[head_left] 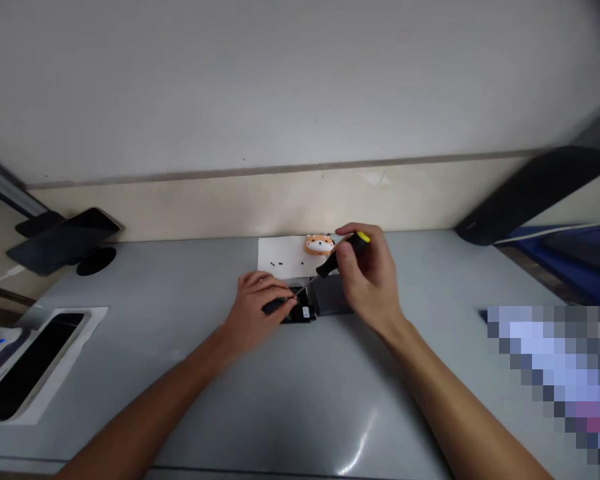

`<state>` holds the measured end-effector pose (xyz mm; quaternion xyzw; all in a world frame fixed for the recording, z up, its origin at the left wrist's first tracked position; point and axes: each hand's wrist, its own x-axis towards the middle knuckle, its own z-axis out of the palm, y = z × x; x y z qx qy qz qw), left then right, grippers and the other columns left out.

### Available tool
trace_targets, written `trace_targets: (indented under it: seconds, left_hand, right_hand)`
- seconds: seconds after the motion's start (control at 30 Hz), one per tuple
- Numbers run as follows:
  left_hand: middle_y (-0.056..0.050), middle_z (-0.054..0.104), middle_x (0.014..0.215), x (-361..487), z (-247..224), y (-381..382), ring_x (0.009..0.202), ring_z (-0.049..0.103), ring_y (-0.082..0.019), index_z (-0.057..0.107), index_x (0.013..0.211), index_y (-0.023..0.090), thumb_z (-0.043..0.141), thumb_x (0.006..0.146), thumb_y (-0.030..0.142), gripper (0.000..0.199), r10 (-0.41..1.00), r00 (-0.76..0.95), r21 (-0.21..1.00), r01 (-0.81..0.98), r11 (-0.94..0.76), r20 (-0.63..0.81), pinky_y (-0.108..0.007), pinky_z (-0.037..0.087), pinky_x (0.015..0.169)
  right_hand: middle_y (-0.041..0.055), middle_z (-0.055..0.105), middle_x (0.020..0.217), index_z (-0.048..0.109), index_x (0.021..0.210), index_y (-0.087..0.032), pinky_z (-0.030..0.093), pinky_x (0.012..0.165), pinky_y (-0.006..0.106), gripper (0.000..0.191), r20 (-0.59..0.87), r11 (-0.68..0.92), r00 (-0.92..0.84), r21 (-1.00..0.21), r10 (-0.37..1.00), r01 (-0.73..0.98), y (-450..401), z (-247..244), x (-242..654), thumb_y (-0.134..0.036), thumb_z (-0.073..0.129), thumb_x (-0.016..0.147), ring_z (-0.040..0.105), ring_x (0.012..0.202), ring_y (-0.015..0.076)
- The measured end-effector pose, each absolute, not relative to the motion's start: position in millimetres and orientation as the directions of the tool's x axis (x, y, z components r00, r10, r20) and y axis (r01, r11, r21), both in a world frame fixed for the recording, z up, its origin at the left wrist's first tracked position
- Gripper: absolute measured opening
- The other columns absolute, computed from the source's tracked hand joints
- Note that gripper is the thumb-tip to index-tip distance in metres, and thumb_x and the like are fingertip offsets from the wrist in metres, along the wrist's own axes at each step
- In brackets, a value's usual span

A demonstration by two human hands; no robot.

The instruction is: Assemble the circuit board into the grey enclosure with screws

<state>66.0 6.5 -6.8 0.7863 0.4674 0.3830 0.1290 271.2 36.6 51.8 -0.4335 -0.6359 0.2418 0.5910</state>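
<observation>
My right hand [373, 283] is closed around a screwdriver [329, 265] with a black handle and yellow end. Its thin shaft slants down left to a small opened black electronic device [304, 313], which shows a bit of green circuit board and a white label. My left hand [257, 307] grips the device's left side, fingertips close to the screwdriver's tip. Those fingers hide part of the device and the exact point of contact. Beside it lies a flat dark grey cover [330, 295], partly behind my right hand.
Behind the device, a white paper sheet [280, 250] carries several tiny dark screws [281, 263] and an orange animal-faced case [320, 245]. A phone on a stand [73, 240] is at left, above a black-screened phone [40, 363] on paper. A black cylinder [525, 193] leans at right.
</observation>
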Motion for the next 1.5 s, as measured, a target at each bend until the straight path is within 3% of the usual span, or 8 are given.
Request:
trace_targets:
  seconds: [0.13,0.27,0.4,0.67,0.83,1.23,1.5]
  left_hand:
    - [0.002,0.078,0.108,65.2,-2.5,5.4,0.112,0.064,-0.022,0.075,0.1,0.029,0.072,0.094,0.036,0.01,0.857,0.267,0.571,0.653,-0.498,0.441,-0.045,0.038,0.108]
    - [0.0,0.071,0.13,63.1,2.8,3.6,0.129,0.056,-0.026,0.065,0.128,0.031,0.076,0.089,0.043,0.042,0.873,0.357,0.552,0.677,-0.488,0.334,-0.048,0.032,0.114]
    - [-0.002,0.067,0.137,61.9,0.4,4.0,0.133,0.054,-0.028,0.057,0.138,0.033,0.075,0.089,0.044,0.053,0.855,0.452,0.515,0.685,-0.515,0.255,-0.049,0.03,0.116]
    - [0.0,0.067,0.137,62.5,-1.7,4.1,0.13,0.056,-0.026,0.053,0.139,0.033,0.074,0.089,0.032,0.054,0.855,0.454,0.522,0.68,-0.514,0.25,-0.047,0.029,0.117]
    - [0.0,0.068,0.136,62.9,-0.4,4.4,0.127,0.058,-0.025,0.054,0.137,0.032,0.076,0.087,0.031,0.054,0.859,0.444,0.537,0.674,-0.507,0.253,-0.046,0.031,0.115]
    - [0.0,0.069,0.133,62.9,-4.0,7.0,0.125,0.06,-0.026,0.055,0.136,0.032,0.075,0.087,0.033,0.052,0.859,0.448,0.547,0.668,-0.505,0.246,-0.048,0.034,0.115]
    - [0.001,0.07,0.131,62.9,-4.7,6.4,0.124,0.06,-0.024,0.055,0.134,0.031,0.076,0.088,0.031,0.05,0.85,0.455,0.529,0.669,-0.522,0.264,-0.047,0.033,0.113]
  right_hand:
    - [0.0026,0.065,0.089,0.06,0.112,-0.027,0.046,0.054,0.028,0.025,0.556,0.52,0.027,-0.792,0.831,0.32,34.9,47.6,270.4,-0.045,0.062,0.095,0.057,0.065,0.0144]
    - [0.0019,0.067,0.089,0.06,0.112,-0.028,0.042,0.05,0.026,0.025,0.537,0.49,0.009,-0.776,0.843,0.397,35.9,42.7,272.6,-0.046,0.064,0.095,0.059,0.065,0.0148]
    - [0.0006,0.068,0.086,0.06,0.114,-0.028,0.043,0.054,0.028,0.026,0.516,0.472,-0.034,-0.753,0.856,0.459,37.0,38.3,274.6,-0.045,0.064,0.095,0.063,0.065,0.0159]
    - [-0.001,0.068,0.08,0.06,0.115,-0.028,0.043,0.056,0.028,0.028,0.506,0.472,-0.074,-0.73,0.86,0.494,39.9,33.7,275.1,-0.048,0.063,0.095,0.062,0.064,0.0154]
    - [0.0019,0.07,0.094,0.06,0.115,-0.028,0.044,0.057,0.028,0.027,0.519,0.476,-0.072,-0.71,0.852,0.519,40.0,33.3,274.5,-0.047,0.062,0.096,0.063,0.069,0.0156]
    - [-0.0016,0.067,0.079,0.058,0.115,-0.03,0.043,0.055,0.029,0.028,0.482,0.462,-0.1,-0.73,0.87,0.504,38.3,32.1,274.2,-0.048,0.064,0.095,0.061,0.063,0.0154]
    - [0.0005,0.069,0.086,0.06,0.115,-0.029,0.044,0.056,0.029,0.027,0.507,0.473,-0.08,-0.722,0.858,0.505,39.8,31.6,274.2,-0.046,0.066,0.094,0.062,0.065,0.0153]
